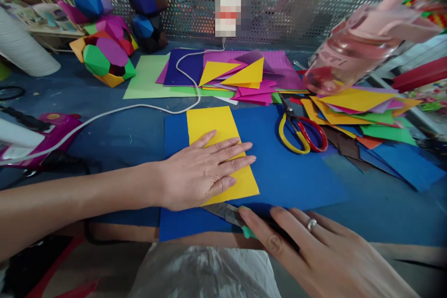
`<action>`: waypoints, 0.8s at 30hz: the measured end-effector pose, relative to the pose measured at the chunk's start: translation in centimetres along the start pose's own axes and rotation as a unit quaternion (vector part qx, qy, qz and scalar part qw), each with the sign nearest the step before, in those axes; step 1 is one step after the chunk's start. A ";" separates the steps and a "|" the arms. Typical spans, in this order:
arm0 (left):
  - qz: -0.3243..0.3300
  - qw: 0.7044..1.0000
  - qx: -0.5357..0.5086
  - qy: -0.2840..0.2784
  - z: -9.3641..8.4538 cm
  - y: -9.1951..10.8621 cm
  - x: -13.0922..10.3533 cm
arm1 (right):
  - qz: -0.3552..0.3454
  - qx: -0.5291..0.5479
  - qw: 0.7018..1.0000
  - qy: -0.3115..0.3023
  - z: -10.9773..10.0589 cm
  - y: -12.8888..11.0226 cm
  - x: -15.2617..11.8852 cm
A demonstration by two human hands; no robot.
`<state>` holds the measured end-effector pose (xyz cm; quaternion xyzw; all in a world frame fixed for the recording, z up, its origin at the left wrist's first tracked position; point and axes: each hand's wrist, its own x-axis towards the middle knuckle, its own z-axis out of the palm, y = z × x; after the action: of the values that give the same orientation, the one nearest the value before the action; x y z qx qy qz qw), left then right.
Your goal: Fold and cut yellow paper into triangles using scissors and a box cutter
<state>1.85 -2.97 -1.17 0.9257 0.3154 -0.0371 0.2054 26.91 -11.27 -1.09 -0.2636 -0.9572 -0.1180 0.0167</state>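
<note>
My left hand (209,167) lies flat with fingers spread on a folded-looking piece of yellow paper (213,123). Under that paper is a large sheet of blue paper (279,177), whose near edge hangs over the front of the table. At the yellow paper's near edge is the blade of a utility knife (232,214) with a green part on its body. My right hand (310,247), wearing a ring, is closed around the knife, and its fingers cover most of the handle. Scissors (302,132) with one yellow and one red handle rest on the blue sheet's far right.
Stacks of coloured paper (237,79) lie at the back, and more cut pieces (370,111) at the right. A pink bottle (352,51) stands behind them. Faceted paper models (108,58) are at the back left. A white cable (139,106) crosses toward a purple tool (59,132).
</note>
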 end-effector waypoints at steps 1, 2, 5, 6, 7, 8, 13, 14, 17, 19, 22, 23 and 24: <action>0.001 1.000 -0.004 0.002 0.0 0.0 0.0 | 0.000 0.000 1.000 -0.001 0.0 0.0 0.1; 0.001 1.000 -0.006 0.004 0.0 0.0 0.0 | -0.002 -0.001 1.000 -0.001 -0.1 0.0 0.1; 0.002 1.000 -0.009 0.014 0.1 -0.1 -0.1 | -0.011 0.000 1.000 -0.008 -0.2 -0.1 0.3; 0.004 1.000 -0.014 0.019 0.1 -0.1 -0.1 | -0.011 0.002 1.000 -0.009 -0.2 -0.1 0.4; 0.006 0.999 -0.020 0.024 0.1 -0.1 -0.1 | -0.010 0.003 1.000 -0.007 -0.1 -0.2 0.3; 0.008 0.999 -0.027 0.028 0.1 -0.1 -0.1 | -0.009 0.003 1.000 -0.004 -0.1 -0.3 0.3; 0.006 1.000 -0.019 0.018 0.0 0.0 0.0 | -0.015 0.002 1.000 0.001 -0.2 -0.6 0.2; 0.005 1.000 -0.013 0.014 0.0 0.0 0.0 | -0.017 0.003 1.000 -0.003 -0.3 -0.7 0.1; 0.010 1.000 -0.012 0.013 0.1 -0.2 -0.2 | -0.013 0.003 1.000 -0.001 -0.5 -0.2 -0.9; 0.017 0.999 -0.020 0.027 0.2 -0.3 -0.3 | 0.022 -0.015 1.000 0.005 -0.5 0.7 -2.2; 0.020 0.997 -0.042 0.061 0.3 -0.5 -0.5 | 0.141 -0.066 0.988 0.007 0.0 2.8 -4.9; 0.010 0.995 -0.056 0.079 0.2 -0.4 -0.6 | 0.187 -0.084 0.979 0.007 0.3 3.6 -5.7; -0.008 0.992 -0.074 0.104 0.2 -0.4 -0.7 | 0.233 -0.098 0.967 -0.009 0.6 4.5 -6.4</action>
<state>1.09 -3.19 -1.33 0.9043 0.3443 0.0811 0.2392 34.72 -10.61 -1.34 -0.4809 -0.8532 -0.2019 0.0090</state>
